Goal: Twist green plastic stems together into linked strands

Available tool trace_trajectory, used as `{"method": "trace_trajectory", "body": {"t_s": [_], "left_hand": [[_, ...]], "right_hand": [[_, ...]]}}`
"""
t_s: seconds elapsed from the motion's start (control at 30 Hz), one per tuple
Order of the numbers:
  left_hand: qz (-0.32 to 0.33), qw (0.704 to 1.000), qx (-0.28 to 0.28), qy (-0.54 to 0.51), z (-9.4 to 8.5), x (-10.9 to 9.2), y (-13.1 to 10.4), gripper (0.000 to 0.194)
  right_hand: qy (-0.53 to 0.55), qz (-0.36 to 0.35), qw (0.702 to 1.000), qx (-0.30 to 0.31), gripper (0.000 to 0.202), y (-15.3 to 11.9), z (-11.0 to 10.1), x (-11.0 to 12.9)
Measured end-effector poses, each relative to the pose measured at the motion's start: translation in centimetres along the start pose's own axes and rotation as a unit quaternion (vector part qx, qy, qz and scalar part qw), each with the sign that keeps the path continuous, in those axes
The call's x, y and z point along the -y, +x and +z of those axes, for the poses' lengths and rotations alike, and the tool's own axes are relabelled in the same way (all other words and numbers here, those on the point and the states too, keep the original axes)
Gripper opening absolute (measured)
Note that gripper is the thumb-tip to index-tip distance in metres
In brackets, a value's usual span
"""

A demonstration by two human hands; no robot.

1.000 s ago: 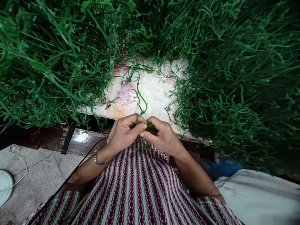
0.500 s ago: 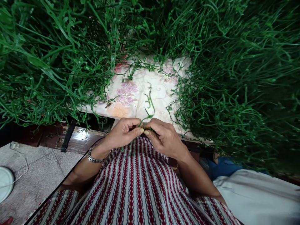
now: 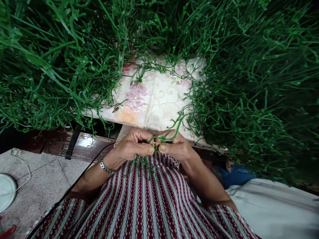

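Observation:
Thumb against fingers, my left hand (image 3: 136, 144) pinches a thin green plant stem (image 3: 177, 126) over the near edge of the floral cloth (image 3: 161, 94). My right hand (image 3: 175, 146) grips the same stem close beside it, with the thumbtips almost touching. The branched part of the stem sticks up to the right above my right hand. Below my left hand hang several thin green sprigs (image 3: 147, 166) in front of the striped garment (image 3: 142, 205). The exact spot where the fingers meet the stem is partly hidden.
Heaps of tangled green stems lie left (image 3: 57, 73), behind and right (image 3: 244, 99) of the cloth. A small brown bit (image 3: 116, 109) rests on the cloth. Lower left, a white round object (image 3: 7, 192) with a cord sits on the floor. Pale fabric (image 3: 271, 209) is at lower right.
The stem's upright tip has swung right and lower. My hands have come slightly lower, and more sprigs now show hanging beneath them.

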State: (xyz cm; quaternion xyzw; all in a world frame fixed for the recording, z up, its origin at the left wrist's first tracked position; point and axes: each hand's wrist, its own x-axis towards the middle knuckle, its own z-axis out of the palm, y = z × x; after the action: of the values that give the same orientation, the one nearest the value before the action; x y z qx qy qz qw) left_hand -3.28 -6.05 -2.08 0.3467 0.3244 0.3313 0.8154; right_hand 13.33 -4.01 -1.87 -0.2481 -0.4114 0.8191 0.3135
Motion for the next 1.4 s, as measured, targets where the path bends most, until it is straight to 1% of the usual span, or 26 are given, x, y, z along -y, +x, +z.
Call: {"method": "trace_trajectory", "body": {"t_s": [0.1,0.23,0.3,0.43,0.5,0.53,0.57,0.6,0.63,0.7,0.73,0.77,0.83,0.9,0.93,0.97,1.0,1.03,1.1,1.13,1.17,1.27,1.33,1.37,1.4], "left_hand": [[0.015,0.999,-0.028,-0.006,0.2,0.3,0.0,0.031],[0.028,0.998,-0.047,-0.012,0.6,0.2,0.0,0.031],[0.035,0.998,-0.046,-0.016,0.8,0.2,0.0,0.031],[0.051,0.998,-0.022,-0.042,0.8,0.3,0.1,0.029],[0.055,0.997,-0.015,-0.049,0.7,0.3,0.1,0.029],[0.057,0.997,-0.017,-0.047,0.6,0.3,0.2,0.029],[0.063,0.997,-0.023,-0.039,0.5,0.4,0.2,0.03],[0.074,0.996,-0.036,-0.023,0.5,0.4,0.2,0.03],[0.088,0.995,-0.053,0.001,0.4,0.3,0.3,0.03],[0.123,0.986,-0.096,0.066,0.4,0.2,0.5,0.029],[0.138,0.978,-0.115,0.103,0.5,0.2,0.6,0.029],[0.15,0.971,-0.127,0.138,0.5,0.0,0.7,0.03],[0.169,0.956,-0.132,0.2,0.6,-0.3,0.7,0.031],[0.177,0.945,-0.118,0.249,0.5,-0.8,0.6,0.033],[0.177,0.942,-0.103,0.265,0.4,-1.1,0.5,0.033],[0.173,0.942,-0.08,0.275,0.3,-1.3,0.3,0.033],[0.165,0.945,-0.054,0.276,0.2,-1.5,0.1,0.033],[0.153,0.952,-0.024,0.266,0.1,-1.6,0.0,0.034],[0.122,0.967,0.027,0.221,0.1,-1.7,-0.4,0.034],[0.105,0.975,0.044,0.192,0.1,-1.7,-0.5,0.034],[0.09,0.981,0.054,0.162,0.1,-1.6,-0.6,0.033],[0.056,0.995,0.061,0.064,0.2,-1.0,-0.6,0.03],[0.05,0.997,0.046,-0.031,0.1,-0.6,-0.4,0.026],[0.052,0.996,0.034,-0.071,0.1,-0.5,-0.3,0.024],[0.059,0.993,0.021,-0.099,0.1,-0.4,-0.2,0.022]], "right_hand": [[0.02,-0.019,0.999,-0.017,0.023,-0.1,0.3,-0.5],[0.038,-0.062,0.996,-0.052,0.022,-0.2,0.6,-1.3],[0.046,-0.077,0.994,-0.063,0.022,-0.2,0.8,-1.7],[0.074,-0.092,0.992,-0.051,0.025,-0.2,0.8,-2.4],[0.051,-0.112,0.991,-0.046,0.025,-0.2,0.5,-2.3],[0.011,-0.123,0.991,-0.046,0.025,-0.2,0.4,-2.0],[-0.051,-0.134,0.988,-0.05,0.025,-0.2,0.2,-1.6],[-0.129,-0.141,0.98,-0.056,0.024,-0.3,0.1,-1.2],[-0.216,-0.145,0.964,-0.062,0.022,-0.3,-0.1,-0.7],[-0.371,-0.152,0.914,-0.07,0.02,-0.4,-0.2,0.2],[-0.425,-0.158,0.888,-0.071,0.02,-0.3,-0.2,0.5],[-0.465,-0.165,0.867,-0.07,0.021,-0.3,-0.2,0.6],[-0.517,-0.179,0.835,-0.064,0.023,-0.3,-0.1,0.6],[-0.548,-0.189,0.813,-0.047,0.026,-0.3,0.0,0.6],[-0.557,-0.191,0.808,-0.031,0.026,-0.3,0.0,0.7],[-0.559,-0.191,0.807,-0.008,0.025,-0.4,-0.1,0.8],[-0.547,-0.191,0.815,0.022,0.026,-0.4,-0.1,1.0],[-0.519,-0.189,0.831,0.06,0.027,-0.4,-0.2,1.2],[-0.426,-0.178,0.875,0.147,0.029,-0.4,-0.4,1.3],[-0.374,-0.168,0.894,0.181,0.03,-0.3,-0.6,1.3],[-0.328,-0.155,0.91,0.199,0.031,-0.2,-0.7,1.1],[-0.208,-0.136,0.947,0.204,0.029,0.0,-0.7,0.3],[-0.129,-0.146,0.957,0.216,0.031,0.0,-0.6,0.0],[-0.102,-0.156,0.957,0.221,0.031,0.0,-0.6,-0.1],[-0.092,-0.167,0.958,0.213,0.031,-0.1,-0.6,0.0]]}}
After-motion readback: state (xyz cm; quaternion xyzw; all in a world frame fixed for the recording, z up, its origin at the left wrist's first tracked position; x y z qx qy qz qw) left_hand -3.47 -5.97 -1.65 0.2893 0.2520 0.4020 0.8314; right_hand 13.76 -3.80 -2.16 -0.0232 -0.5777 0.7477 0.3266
